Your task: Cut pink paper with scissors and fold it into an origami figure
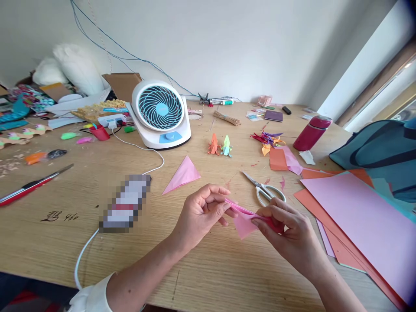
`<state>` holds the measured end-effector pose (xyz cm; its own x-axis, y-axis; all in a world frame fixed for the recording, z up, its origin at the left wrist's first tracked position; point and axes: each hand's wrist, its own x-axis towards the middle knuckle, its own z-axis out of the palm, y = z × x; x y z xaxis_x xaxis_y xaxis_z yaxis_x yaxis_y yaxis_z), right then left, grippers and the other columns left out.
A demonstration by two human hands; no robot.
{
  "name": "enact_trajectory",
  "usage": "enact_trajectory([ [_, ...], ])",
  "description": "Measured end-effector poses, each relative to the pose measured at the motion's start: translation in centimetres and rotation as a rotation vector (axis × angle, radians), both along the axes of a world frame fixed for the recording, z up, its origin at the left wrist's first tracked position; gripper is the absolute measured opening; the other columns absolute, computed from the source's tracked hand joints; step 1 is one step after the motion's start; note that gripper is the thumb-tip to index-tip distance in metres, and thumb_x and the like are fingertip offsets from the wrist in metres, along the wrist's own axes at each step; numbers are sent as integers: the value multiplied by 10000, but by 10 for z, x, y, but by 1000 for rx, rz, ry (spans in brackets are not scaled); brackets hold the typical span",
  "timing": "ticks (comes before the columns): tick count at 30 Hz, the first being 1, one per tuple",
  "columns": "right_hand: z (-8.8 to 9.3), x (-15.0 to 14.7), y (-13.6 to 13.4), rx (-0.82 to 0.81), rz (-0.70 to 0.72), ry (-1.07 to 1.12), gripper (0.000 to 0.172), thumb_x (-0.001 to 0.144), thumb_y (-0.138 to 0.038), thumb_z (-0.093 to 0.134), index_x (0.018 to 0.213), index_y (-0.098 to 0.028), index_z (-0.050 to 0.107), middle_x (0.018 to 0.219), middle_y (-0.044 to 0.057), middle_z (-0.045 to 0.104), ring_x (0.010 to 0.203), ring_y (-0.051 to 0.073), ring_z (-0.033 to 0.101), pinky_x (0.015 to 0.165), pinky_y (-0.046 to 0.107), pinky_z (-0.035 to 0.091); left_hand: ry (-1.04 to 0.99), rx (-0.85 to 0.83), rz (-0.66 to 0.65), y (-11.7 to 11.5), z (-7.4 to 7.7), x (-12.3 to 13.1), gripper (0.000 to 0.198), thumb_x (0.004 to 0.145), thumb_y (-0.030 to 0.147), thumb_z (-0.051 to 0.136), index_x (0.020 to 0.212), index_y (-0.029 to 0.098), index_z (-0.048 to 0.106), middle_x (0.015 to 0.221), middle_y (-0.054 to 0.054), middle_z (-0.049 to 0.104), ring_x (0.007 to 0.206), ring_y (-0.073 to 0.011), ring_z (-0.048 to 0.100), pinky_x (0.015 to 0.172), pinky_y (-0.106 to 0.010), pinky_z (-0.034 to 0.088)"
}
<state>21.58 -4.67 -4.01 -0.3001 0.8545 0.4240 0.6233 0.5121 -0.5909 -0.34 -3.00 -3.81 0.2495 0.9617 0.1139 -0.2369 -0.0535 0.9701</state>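
Between both hands a piece of folded pink paper [244, 223] is held just above the table. My left hand [203, 212] pinches its left end between thumb and fingers. At the other end my right hand [286, 227] is closed on the paper, thumb below and fingers above, hiding part of it. Just beyond the right hand lie scissors [264, 188] with white handles, blades pointing away to the left. A separate pink paper triangle [183, 173] lies flat past my left hand. Two small folded paper figures, one orange [213, 145] and one green [226, 146], stand farther back.
A white fan [160, 110] stands at the back left, near a phone [125, 203] on a white cable. Coloured paper sheets [360, 208] are stacked at right, below a red bottle [312, 133] and a teal bag [373, 151]. A red-handled knife [30, 186] lies far left.
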Motion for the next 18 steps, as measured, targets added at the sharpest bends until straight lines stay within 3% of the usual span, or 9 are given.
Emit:
enact_trajectory([
  [11,1,-2,0,144,-15,-53,106,917,-242,621,821,-216,660,661,-34,409,518,102,402,503,237,348,-20,-70,-6,-2,4,-1,158,848,265,715,873,130,638,858,-53,752,783,-155,746,604,-177,588],
  [18,2,-2,0,141,-11,-59,95,918,-215,607,838,-215,658,669,-23,418,515,110,406,497,253,347,-30,-92,20,-2,6,0,171,841,289,712,844,135,639,874,-65,755,768,-163,743,588,-195,589],
])
